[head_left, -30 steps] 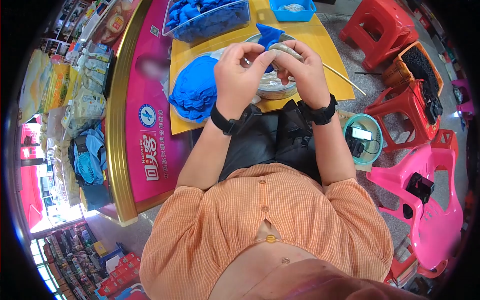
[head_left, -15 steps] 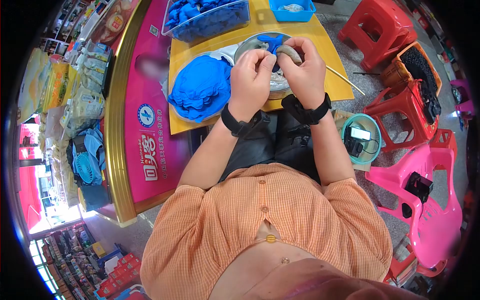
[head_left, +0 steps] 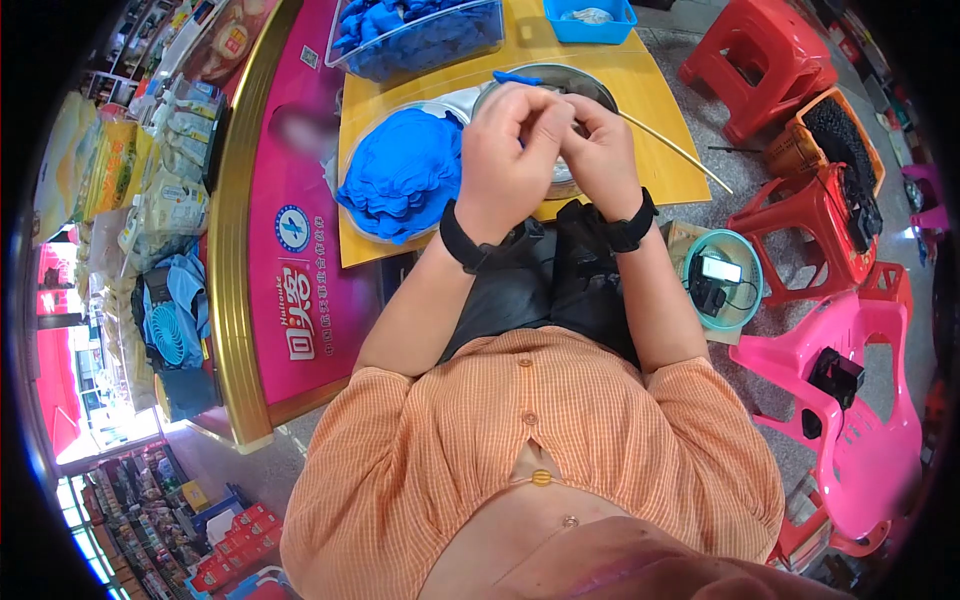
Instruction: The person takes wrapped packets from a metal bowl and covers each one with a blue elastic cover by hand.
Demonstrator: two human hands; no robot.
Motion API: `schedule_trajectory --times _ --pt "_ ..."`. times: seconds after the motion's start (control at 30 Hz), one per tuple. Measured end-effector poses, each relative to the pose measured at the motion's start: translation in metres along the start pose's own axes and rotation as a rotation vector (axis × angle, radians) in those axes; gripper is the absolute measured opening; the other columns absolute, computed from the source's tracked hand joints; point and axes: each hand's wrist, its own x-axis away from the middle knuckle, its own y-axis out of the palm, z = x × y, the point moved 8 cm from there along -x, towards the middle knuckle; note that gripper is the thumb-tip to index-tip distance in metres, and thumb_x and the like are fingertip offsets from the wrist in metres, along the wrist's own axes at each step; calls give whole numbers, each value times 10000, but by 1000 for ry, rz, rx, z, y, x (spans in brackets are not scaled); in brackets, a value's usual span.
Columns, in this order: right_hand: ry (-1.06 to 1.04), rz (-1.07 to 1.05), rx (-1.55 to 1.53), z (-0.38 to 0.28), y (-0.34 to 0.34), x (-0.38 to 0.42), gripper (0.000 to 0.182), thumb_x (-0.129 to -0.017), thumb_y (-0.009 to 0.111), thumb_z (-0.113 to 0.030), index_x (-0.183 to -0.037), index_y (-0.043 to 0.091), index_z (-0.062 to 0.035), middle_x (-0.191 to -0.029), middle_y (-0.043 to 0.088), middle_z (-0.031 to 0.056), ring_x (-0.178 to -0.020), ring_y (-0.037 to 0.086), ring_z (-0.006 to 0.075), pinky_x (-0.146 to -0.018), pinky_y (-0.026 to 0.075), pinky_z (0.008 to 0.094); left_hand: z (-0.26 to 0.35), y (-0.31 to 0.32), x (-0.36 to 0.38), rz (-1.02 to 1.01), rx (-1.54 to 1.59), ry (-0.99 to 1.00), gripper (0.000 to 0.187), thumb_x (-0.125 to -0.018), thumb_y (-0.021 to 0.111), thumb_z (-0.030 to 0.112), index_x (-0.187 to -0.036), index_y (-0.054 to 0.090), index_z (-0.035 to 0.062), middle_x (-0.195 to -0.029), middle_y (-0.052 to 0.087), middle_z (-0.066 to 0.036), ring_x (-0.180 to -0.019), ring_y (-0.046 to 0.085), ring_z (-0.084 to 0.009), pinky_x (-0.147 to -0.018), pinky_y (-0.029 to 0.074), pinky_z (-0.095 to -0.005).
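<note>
My left hand [head_left: 508,150] and my right hand [head_left: 603,150] meet over a round metal bowl [head_left: 592,84], fingers bent and pinched together. A soft, thin blue piece [head_left: 517,78] sticks out past the fingers of my left hand, and the rest of it is hidden. What lies between my right fingers is covered by the hands. Just left of them, a ruffled pile of thin blue sheets [head_left: 405,175] sits in a clear round container. A long thin stick [head_left: 680,156] leans out from the bowl to the right.
A clear bin of crumpled blue pieces [head_left: 415,45] and a blue basket [head_left: 592,25] stand at the back of the yellow table [head_left: 665,120]. To the right are red stools [head_left: 765,60], a teal basin [head_left: 722,240] holding devices, and a pink chair [head_left: 850,400]. A pink counter panel [head_left: 320,200] borders the left.
My hands have drawn closer together, with the fingers now folded over each other. The blue piece is mostly covered, and the grey-beige curved piece at my right fingers is out of sight.
</note>
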Motion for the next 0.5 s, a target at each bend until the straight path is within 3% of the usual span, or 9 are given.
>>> schedule_trajectory --times 0.07,0.13,0.17,0.2,0.23,0.3,0.37,0.5 --pt "89 -51 -122 8 -2 -3 167 -873 678 -119 -962 665 22 -825 652 32 -626 591 69 -576 493 211 -11 -18 0 168 -33 -18 103 -923 637 95 -942 611 -3 -849 601 -4 -736 546 -54 -666 461 -201" --pt "31 -39 -152 1 -8 -5 199 -866 685 -128 -1004 650 10 -842 652 31 -662 595 74 -594 490 208 -23 -22 2 176 -66 -92 122 -912 654 104 -959 621 -3 -867 615 -13 -740 558 -61 -674 468 -206" --pt "26 -78 -178 2 -9 -6 247 -856 690 -130 -1059 633 -3 -915 654 43 -777 607 83 -657 500 218 -32 -21 4 179 -56 -134 118 -881 666 105 -926 633 1 -845 635 -63 -723 592 -130 -647 480 -248" --pt "27 -77 -179 2 -8 -6 247 -856 690 -130 -1059 633 -3 -915 654 43 -777 607 83 -657 500 218 -39 -21 6 182 -47 -177 115 -850 678 106 -893 644 4 -824 655 -113 -707 626 -198 -620 492 -290" --pt "11 -64 -193 -2 -7 -5 256 -854 688 -126 -1072 630 -8 -959 648 48 -827 606 90 -685 501 224 -42 -18 8 100 -95 -203 159 -894 677 108 -979 626 -17 -896 640 -25 -773 579 -68 -688 472 -207" --pt "-3 -51 -206 -3 -8 -5 266 -851 686 -123 -1085 627 -12 -1003 643 54 -877 604 97 -713 501 230 -39 -19 7 110 -123 -192 151 -895 673 99 -976 625 -20 -894 639 -23 -773 578 -67 -691 474 -207" --pt "35 -197 -322 -2 -3 -5 248 -851 676 -106 -1072 633 -2 -1050 633 51 -945 594 105 -746 502 243 -38 -20 6 121 -147 -178 144 -896 668 89 -973 625 -24 -892 638 -22 -773 577 -66 -694 475 -207" --pt "-2 -213 -264 -7 -2 -7 214 -868 651 -81 -1063 639 6 -1035 638 38 -913 604 106 -747 507 245 -39 -22 3 169 15 -167 109 -903 651 71 -957 628 -22 -867 636 -12 -760 571 -59 -677 472 -211"
